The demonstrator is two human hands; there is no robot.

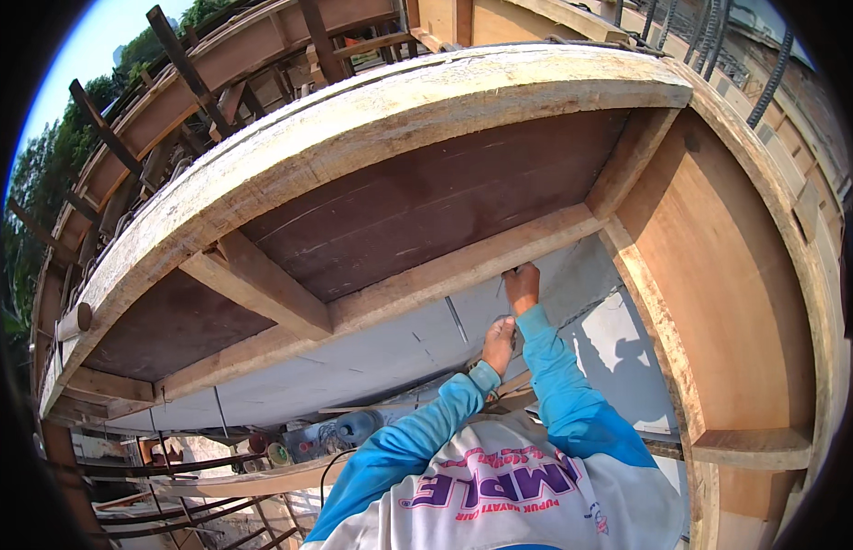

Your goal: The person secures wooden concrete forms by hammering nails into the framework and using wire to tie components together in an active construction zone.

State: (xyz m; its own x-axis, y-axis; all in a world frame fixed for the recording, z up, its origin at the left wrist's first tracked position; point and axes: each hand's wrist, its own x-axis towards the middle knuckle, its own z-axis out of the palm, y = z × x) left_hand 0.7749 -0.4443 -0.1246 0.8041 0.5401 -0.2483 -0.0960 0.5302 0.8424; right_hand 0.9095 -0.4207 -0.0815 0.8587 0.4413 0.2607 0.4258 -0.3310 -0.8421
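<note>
Head view: 2 blue-sleeved arms stretch away from the near edge. The right hand has bent fingers at the near edge of a wooden beam; the left hand, nearer, is curled too. Whether either grips anything is unclear. The beam runs left to right below a brown panel. A grey surface lies beneath; plywood stands right, trees far left.

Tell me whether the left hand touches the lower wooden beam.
Apart: in the head view, grey surface shows between the left hand and the lower wooden beam.
</note>
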